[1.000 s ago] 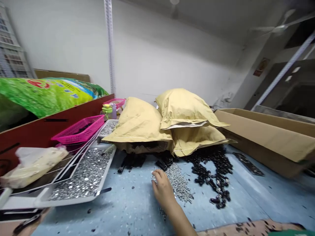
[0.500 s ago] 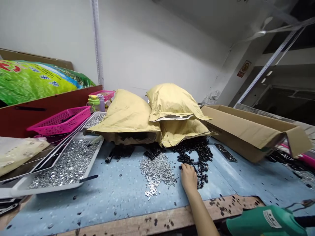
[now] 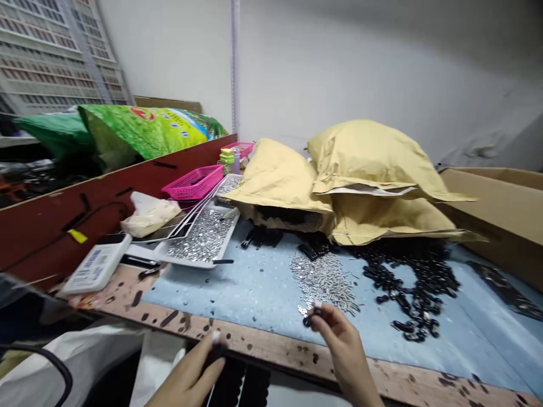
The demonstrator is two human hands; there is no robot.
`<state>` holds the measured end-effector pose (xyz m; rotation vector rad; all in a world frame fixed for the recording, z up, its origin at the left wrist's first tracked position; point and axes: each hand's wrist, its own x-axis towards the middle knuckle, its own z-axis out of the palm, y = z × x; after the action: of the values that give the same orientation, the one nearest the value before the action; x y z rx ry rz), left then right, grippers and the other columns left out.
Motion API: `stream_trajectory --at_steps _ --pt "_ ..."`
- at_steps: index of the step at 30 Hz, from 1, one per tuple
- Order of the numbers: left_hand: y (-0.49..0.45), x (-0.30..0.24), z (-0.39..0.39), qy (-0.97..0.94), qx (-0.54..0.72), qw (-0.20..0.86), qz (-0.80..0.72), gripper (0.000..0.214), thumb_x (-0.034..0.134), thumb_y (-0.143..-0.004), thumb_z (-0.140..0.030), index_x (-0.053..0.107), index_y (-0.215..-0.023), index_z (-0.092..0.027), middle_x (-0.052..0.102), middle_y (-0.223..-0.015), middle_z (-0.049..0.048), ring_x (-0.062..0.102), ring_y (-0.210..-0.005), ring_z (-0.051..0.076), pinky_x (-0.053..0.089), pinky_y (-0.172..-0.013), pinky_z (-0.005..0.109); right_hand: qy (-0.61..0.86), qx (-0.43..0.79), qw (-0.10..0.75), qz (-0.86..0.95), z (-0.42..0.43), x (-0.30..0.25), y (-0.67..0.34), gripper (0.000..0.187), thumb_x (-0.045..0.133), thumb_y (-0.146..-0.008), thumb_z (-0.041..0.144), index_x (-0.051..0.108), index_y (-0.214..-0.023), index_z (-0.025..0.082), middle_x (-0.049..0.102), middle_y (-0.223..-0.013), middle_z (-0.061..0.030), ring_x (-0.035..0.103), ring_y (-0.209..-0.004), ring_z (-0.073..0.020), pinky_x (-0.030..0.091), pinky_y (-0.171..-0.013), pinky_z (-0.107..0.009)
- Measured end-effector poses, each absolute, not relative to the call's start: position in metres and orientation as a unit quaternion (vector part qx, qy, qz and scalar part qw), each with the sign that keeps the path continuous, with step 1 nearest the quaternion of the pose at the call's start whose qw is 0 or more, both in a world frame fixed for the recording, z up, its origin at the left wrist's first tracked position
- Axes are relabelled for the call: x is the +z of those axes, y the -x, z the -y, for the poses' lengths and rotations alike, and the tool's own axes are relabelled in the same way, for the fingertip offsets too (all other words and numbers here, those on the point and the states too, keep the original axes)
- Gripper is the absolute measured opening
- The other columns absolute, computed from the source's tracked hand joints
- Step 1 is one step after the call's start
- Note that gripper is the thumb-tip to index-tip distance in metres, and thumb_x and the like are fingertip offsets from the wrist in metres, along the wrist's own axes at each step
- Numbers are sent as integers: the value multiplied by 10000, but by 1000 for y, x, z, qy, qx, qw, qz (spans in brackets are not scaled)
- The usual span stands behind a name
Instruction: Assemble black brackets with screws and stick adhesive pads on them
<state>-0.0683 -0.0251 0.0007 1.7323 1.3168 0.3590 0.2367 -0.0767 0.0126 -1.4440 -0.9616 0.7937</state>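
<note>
speckled surface (image 3: 258,288), rounded black piece (image 3: 307,321)

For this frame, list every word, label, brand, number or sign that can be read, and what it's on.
No text can be read with certainty.
Green sack: a red mark and blue characters, too blurred to read.
White flat object: blue lettering, too blurred to read.
Yellow tag: no lettering can be made out.
Black piece in the right hand: no lettering can be made out.
</note>
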Motion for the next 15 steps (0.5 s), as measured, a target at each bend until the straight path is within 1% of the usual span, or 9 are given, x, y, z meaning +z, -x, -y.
stream_trajectory --at_steps 1,2,4,5,8,10,12,15 --pt "57 8 22 -696 152 461 -530 489 520 -844 -429 497 -1301 -254 489 -1395 33 424 -1297 263 353 -1072 376 579 394 595 393 79 17 -215 281 672 -783 430 627 -927 194 683 -881 -73 652 -815 -216 520 -716 -316" --pt "44 16 19 -699 153 472 -515 483 521 -846 -440 510 -1290 -250 509 -1375 47 439 -1283 269 367 -1060 384 546 431 610 380 81 22 -197 267 710 -752 416 629 -883 198 681 -847 -60 652 -797 -212 520 -704 -310" --pt "18 30 15 -715 150 483 -482 445 484 -870 -437 522 -1268 -242 556 -1321 63 474 -1246 263 380 -1043 389 504 477 621 365 81 26 -174 252 737 -730 396 624 -846 204 674 -814 -40 647 -785 -199 517 -708 -301" --pt "7 35 15 -728 155 483 -462 406 459 -884 -427 538 -1238 -244 583 -1283 62 500 -1215 255 401 -1022 373 494 483 622 368 79 27 -168 250 737 -730 394 620 -844 205 670 -806 -35 643 -784 -194 514 -712 -299" --pt "-12 46 17 -769 168 459 -413 275 433 -894 -388 576 -1080 -244 660 -1105 54 590 -1055 233 473 -902 314 517 446 607 406 75 21 -167 240 694 -769 404 608 -862 201 663 -815 -40 627 -793 -187 496 -734 -295" --pt "-16 45 16 -799 162 434 -383 210 440 -894 -379 558 -991 -234 673 -984 50 624 -927 220 496 -805 296 550 409 596 418 74 11 -170 256 664 -787 435 597 -856 197 650 -794 -37 611 -753 -177 485 -706 -283" --pt "-19 39 14 -833 149 400 -351 179 418 -907 -360 530 -932 -223 666 -896 52 633 -828 212 496 -715 291 567 400 594 407 75 -3 -172 303 660 -771 486 580 -824 199 623 -735 -21 583 -680 -161 478 -642 -267" --pt "-23 25 9 -879 139 337 -308 167 368 -917 -288 498 -838 -218 648 -787 47 630 -712 202 461 -605 279 565 415 603 380 79 -21 -172 383 671 -725 562 540 -768 205 573 -668 2 544 -609 -146 462 -565 -252"
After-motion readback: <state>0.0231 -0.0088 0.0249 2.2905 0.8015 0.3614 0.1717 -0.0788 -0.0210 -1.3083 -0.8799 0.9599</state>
